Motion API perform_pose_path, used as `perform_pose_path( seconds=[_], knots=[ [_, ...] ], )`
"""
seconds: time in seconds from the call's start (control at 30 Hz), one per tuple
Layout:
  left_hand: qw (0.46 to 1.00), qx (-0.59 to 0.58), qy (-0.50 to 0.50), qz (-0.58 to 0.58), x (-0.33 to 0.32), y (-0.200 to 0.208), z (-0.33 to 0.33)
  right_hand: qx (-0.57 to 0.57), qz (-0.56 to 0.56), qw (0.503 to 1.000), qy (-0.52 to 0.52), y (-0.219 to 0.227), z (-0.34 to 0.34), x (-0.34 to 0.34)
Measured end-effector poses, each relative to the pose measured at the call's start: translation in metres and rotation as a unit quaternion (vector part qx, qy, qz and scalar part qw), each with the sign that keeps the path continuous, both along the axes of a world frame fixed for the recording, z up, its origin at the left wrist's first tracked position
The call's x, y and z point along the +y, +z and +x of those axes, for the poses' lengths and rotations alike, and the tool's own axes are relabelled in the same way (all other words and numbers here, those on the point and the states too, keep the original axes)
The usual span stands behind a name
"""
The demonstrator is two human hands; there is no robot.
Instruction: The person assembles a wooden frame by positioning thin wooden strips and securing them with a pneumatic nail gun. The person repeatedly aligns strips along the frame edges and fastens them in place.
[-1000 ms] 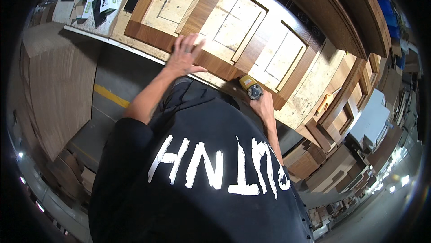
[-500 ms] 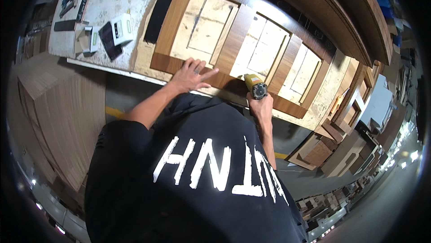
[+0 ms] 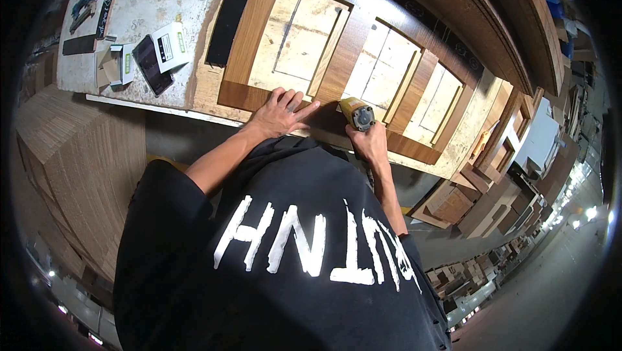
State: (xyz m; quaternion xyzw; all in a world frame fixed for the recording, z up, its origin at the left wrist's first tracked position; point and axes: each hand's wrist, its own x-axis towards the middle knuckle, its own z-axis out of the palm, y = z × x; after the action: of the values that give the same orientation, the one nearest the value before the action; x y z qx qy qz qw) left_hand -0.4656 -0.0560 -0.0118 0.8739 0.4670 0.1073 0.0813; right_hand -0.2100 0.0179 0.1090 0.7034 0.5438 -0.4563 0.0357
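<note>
A brown wooden frame (image 3: 413, 148) with three openings lies flat on the workbench in front of me. My left hand (image 3: 278, 116) rests on the frame's near rail, fingers spread and holding nothing. To its right, my right hand (image 3: 371, 143) is wrapped round a yellow and black nail gun (image 3: 357, 114). The gun stands over the near rail, close to the foot of an upright between two openings. Its nose is hidden beneath its body, so I cannot tell whether it touches the wood.
Small open boxes (image 3: 171, 47) and a dark flat tablet-like thing (image 3: 153, 66) lie on the white bench top (image 3: 146, 11) at left. Long brown boards (image 3: 453, 11) rise along the far side. Stacked panels (image 3: 84, 169) stand at lower left; more frames (image 3: 502, 147) lean at right.
My right hand has shifted the nail gun a little to the left along the near rail. My left hand stays spread on the rail. The whole view has tilted slightly.
</note>
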Motion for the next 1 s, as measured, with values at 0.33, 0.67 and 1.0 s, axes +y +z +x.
perform_pose_path(
  seconds=[0.33,0.67,1.0],
  knots=[
    [1.0,-0.019,0.008,0.0,0.0,-0.001,0.001,0.046,0.045,0.993,0.094,0.004,0.019,-0.018],
    [1.0,-0.027,0.015,-0.002,-0.001,-0.004,0.002,0.013,0.043,0.99,0.137,0.005,0.008,-0.021],
    [1.0,-0.025,0.012,-0.014,-0.001,0.001,0.002,-0.003,0.043,0.988,0.151,0.004,0.008,-0.023]
  ],
)
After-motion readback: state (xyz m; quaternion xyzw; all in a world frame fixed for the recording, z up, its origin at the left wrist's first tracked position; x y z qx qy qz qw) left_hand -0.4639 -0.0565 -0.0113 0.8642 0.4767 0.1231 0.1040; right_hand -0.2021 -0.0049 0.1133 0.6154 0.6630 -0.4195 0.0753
